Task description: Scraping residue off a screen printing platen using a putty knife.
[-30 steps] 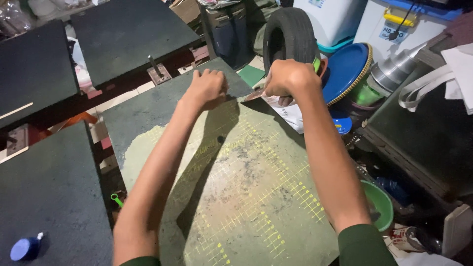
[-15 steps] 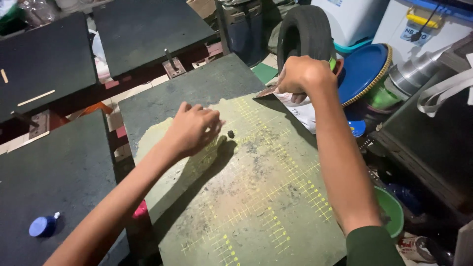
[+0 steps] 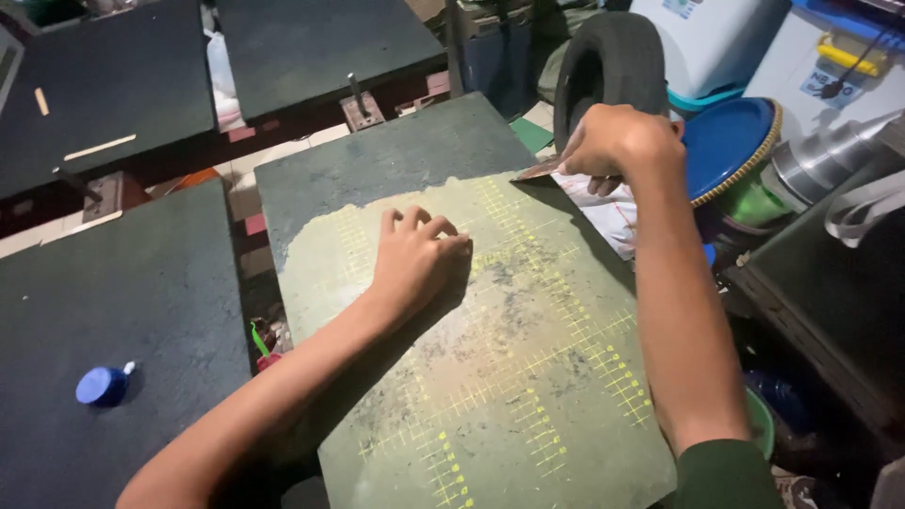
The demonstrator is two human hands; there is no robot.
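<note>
R hand (image 3: 617,141) has a closed grip on a flat scraper blade (image 3: 539,171) at the far R edge of the green printing board (image 3: 528,377), the blade's long axis pointing L and inward across the worktop. L hand (image 3: 417,259) rests mid-board as a loose fist holding nothing, near side of the blade & L of it. R hand is on the tool; paste-coated yellow grid area lies L/near of the blade tip.
</note>
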